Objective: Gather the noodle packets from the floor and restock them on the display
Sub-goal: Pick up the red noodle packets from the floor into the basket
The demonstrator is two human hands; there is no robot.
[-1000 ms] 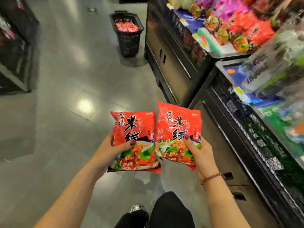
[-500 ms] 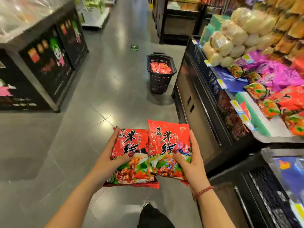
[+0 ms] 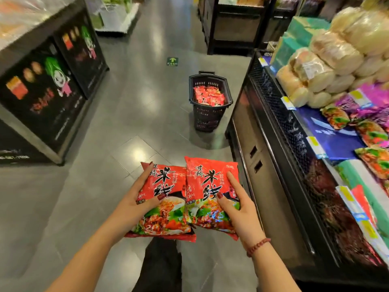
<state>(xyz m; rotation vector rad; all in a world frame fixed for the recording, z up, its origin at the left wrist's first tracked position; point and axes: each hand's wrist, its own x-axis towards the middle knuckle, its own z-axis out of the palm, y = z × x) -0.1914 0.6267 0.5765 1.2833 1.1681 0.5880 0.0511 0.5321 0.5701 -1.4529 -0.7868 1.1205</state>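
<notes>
- Red glossy film, two noodle packets: left packet (image 3: pixel 166 218) and right packet (image 3: pixel 206 186), side by side with inner edges overlapping, carried in front of the body above the floor (image 3: pixel 101 148).
- Long axes: both point away from the person, along the aisle.
- Left hand (image 3: pixel 134 204): thumb across the face, fingers wrapped round the left packet's edge.
- Right hand (image 3: pixel 242 211): grips the right packet the same way.
- Display (image 3: pixel 332 144): to the right of the packets and higher. The right hand is nearer, so placing likely calls for a rightward, upward reach.
- Surface: blue tier, bare patch among coloured packets.
- Room: grey tiles; black basket (image 3: pixel 205 119) of red packets ahead, beside the display.
</notes>
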